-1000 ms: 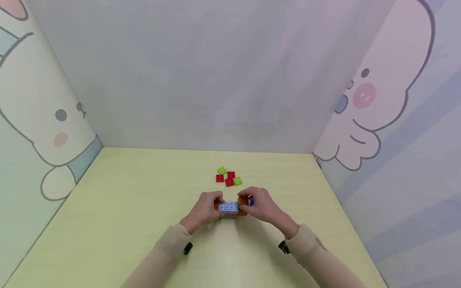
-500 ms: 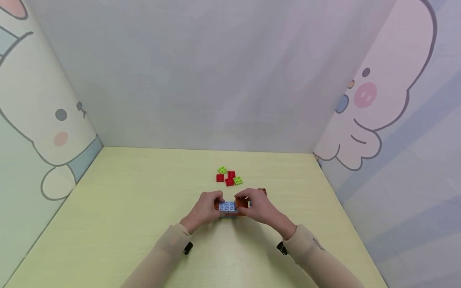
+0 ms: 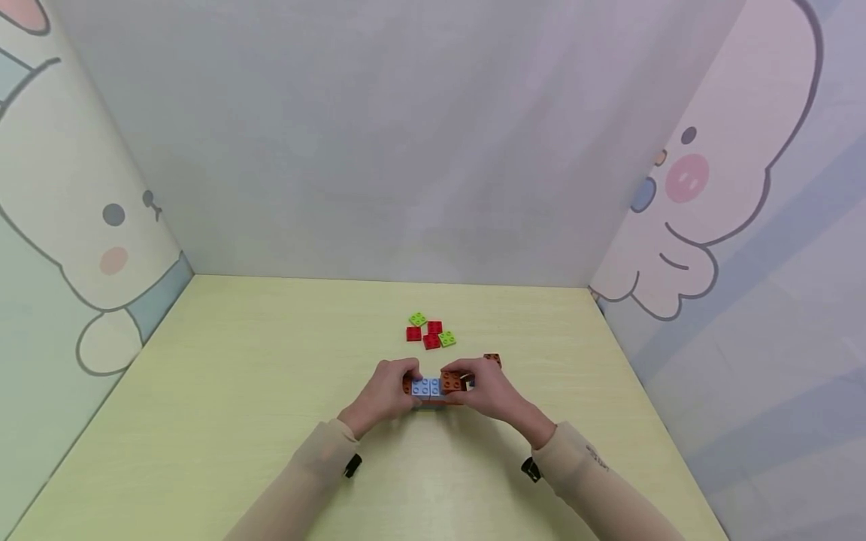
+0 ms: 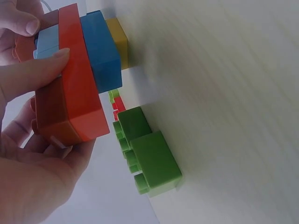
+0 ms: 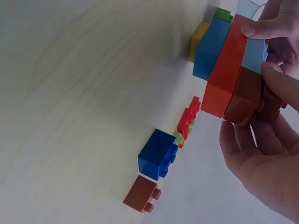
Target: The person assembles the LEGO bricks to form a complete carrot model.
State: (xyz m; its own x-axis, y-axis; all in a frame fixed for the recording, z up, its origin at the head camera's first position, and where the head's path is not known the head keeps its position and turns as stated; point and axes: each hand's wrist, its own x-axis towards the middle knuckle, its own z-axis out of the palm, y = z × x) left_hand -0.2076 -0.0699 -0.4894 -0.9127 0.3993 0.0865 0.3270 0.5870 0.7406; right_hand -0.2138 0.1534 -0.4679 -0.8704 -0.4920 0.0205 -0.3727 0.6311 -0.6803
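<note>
A stack of toy building bricks stands mid-table: a yellow brick [image 4: 117,42] lowest, a blue brick [image 4: 100,53] over it, then a long orange-red brick [image 4: 81,79]. Light blue bricks [image 3: 421,387] form the top layer, with a brown brick [image 4: 53,109] at its left end and another brown brick [image 5: 243,95] at its right end. My left hand [image 3: 387,391] grips the stack's left end, thumb on the near side. With thumb and fingers, my right hand [image 3: 492,387] pinches a loose-looking brown brick [image 3: 451,380], studs up, above the right end. Whether it is seated is hidden.
Behind the stack lie red plates [image 3: 431,342] and lime plates [image 3: 418,319]. Two green bricks [image 4: 154,161] sit near my left hand. On the right are a dark blue brick [image 5: 156,154] and a brown brick [image 5: 141,193]. A wall rises behind the table [image 3: 271,338].
My right hand has shifted slightly left and turned the brown brick from hollow side showing to studs up. A brown brick on the table behind it has come into view. My left hand stays put.
</note>
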